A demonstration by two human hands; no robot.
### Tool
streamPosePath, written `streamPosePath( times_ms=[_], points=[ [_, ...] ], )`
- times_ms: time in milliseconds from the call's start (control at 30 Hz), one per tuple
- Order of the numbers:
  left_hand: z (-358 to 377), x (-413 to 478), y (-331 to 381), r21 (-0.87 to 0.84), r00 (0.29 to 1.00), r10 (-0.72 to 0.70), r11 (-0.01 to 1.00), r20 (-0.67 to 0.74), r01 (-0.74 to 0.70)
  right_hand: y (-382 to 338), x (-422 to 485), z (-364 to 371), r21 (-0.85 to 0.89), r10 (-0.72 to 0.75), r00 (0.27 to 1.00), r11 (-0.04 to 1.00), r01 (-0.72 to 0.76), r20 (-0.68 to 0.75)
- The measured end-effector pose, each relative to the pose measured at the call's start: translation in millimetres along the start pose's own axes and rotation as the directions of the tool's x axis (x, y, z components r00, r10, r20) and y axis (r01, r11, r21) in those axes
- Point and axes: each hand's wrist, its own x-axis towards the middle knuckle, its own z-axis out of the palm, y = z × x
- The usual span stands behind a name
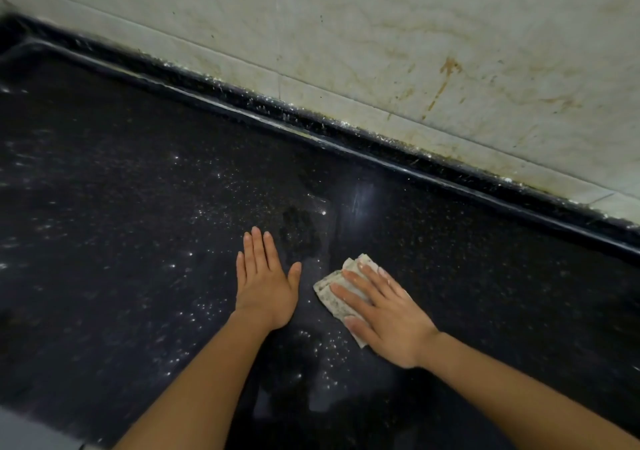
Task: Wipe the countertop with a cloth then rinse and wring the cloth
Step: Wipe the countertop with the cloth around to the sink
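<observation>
Countertop (pixel 121 190) of dark speckled stone fills our view, wet and glinting, with a raised black lip (pixel 346 145) along a stained pale tiled wall (pixel 415 34). Our left hand (pixel 265 283) lies flat on it, fingers extended, holding nothing. Just beside, our right hand (pixel 384 311) presses spread fingers onto the folded, soiled cloth (pixel 334 297).
</observation>
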Motion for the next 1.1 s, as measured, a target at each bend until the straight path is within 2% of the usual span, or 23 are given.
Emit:
streamPosePath(
  times_ms=[67, 233, 433, 567, 767, 1000, 1100],
  points=[
    [1, 1, -1, -0.004, 1.000, 0.004, 1.000, -0.012, -0.004, 4, 9, -9, 0.011, 0.024, 1.000, 1.000, -0.025, 0.012],
    [4, 3, 0, 0.009, 0.999, 0.004, 1.000, -0.033, -0.004, 9, 73, -38, 0.099, 0.223, 0.974, 0.971, -0.219, -0.036],
    [7, 4, -2, 0.028, 0.998, -0.001, 1.000, -0.063, 0.003, 12, 168, -63, 0.163, 0.354, 0.933, 0.926, -0.340, -0.067],
    [7, 4, -2, 0.026, 0.998, -0.005, 1.000, -0.069, 0.006, 8, 190, -71, 0.203, 0.389, 0.921, 0.904, -0.375, -0.030],
    [7, 6, -1, 0.043, 0.998, -0.012, 0.999, -0.067, 0.015, 15, 128, -52, 0.162, 0.311, 0.949, 0.940, -0.300, -0.049],
    [6, -4, -5, 0.069, 0.996, 0.025, 0.997, -0.083, -0.019, 24, 13, -15, 0.145, 0.401, 0.916, 0.906, -0.397, -0.001],
    [12, -32, -8, 0.048, 0.986, 0.059, 0.998, -0.155, -0.052, 20, -20, -3, 0.158, 0.422, 0.906, 0.894, -0.419, 0.013]
  ],
)
